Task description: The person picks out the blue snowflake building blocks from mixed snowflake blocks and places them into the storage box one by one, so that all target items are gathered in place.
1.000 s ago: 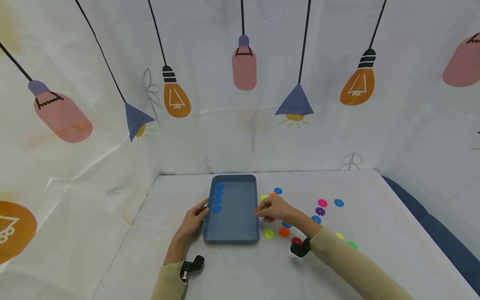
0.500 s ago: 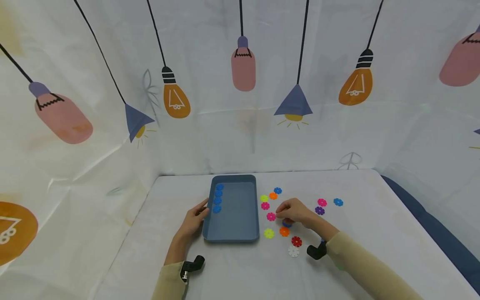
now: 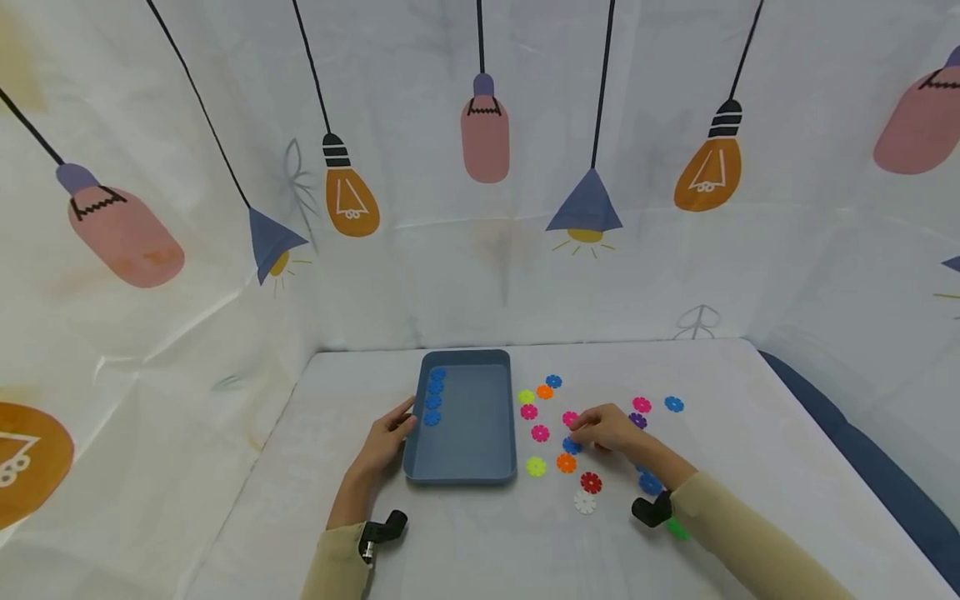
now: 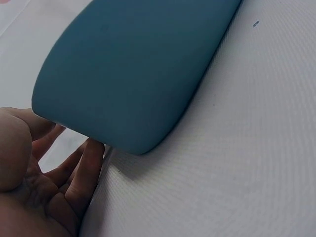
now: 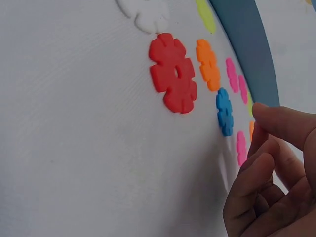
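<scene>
My left hand [image 3: 386,442] holds the left side of a blue-grey tray [image 3: 468,462]. In the left wrist view its thumb is at the rim and its fingers [image 4: 89,168] reach against the underside. Inside the tray, several blue flower-shaped discs [image 3: 432,401] form a column along the left. My right hand [image 3: 611,429] is over the scattered pieces, fingertips right beside a blue flower-shaped disc [image 3: 572,446] on the table. The right wrist view shows its fingers [image 5: 252,182] loosely bent with nothing between them, near the blue disc [image 5: 224,112] and a pink one [image 5: 241,148].
More flower-shaped discs lie right of the tray: orange [image 3: 566,463], red [image 3: 591,482], white [image 3: 585,502], yellow [image 3: 536,467] and pink [image 3: 540,433]. Farther right are a purple disc [image 3: 637,421], another blue disc [image 3: 674,404] and a green one [image 3: 678,529], partly behind the right sleeve.
My right hand has moved rightward from the tray's right edge to the loose discs, uncovering pink, yellow and orange ones. My left hand and the tray have stayed in place.
</scene>
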`<action>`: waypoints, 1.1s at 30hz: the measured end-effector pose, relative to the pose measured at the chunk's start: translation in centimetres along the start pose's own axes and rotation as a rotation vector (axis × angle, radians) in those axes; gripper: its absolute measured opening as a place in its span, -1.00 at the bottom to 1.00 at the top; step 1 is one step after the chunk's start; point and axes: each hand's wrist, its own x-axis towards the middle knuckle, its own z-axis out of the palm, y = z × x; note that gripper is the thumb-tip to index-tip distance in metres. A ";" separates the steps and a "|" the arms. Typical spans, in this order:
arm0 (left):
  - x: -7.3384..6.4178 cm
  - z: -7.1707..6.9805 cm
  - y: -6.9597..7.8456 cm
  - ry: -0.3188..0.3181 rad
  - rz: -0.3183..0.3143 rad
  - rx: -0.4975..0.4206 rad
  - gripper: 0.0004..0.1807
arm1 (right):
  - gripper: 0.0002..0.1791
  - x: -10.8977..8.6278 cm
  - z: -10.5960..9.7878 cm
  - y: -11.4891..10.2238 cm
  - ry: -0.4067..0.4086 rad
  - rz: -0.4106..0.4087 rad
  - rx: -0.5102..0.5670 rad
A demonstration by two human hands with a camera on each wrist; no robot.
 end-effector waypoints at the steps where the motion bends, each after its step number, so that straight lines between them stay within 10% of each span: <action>1: 0.0 0.0 -0.1 0.001 -0.002 -0.004 -0.48 | -0.78 -0.1 0.0 0.1 -0.002 -0.003 -0.004; 18: -0.1 0.0 -0.1 -0.010 -0.004 -0.012 -0.47 | -0.72 -0.8 0.1 0.8 0.014 -0.032 -0.022; 26: 2.0 0.1 -3.6 0.018 -0.010 -0.030 -0.45 | -0.68 -0.9 0.3 1.1 0.029 -0.088 -0.062; 33: 2.0 0.2 -3.7 0.043 -0.014 -0.021 -0.47 | -0.69 -0.8 0.6 1.1 0.050 -0.079 -0.082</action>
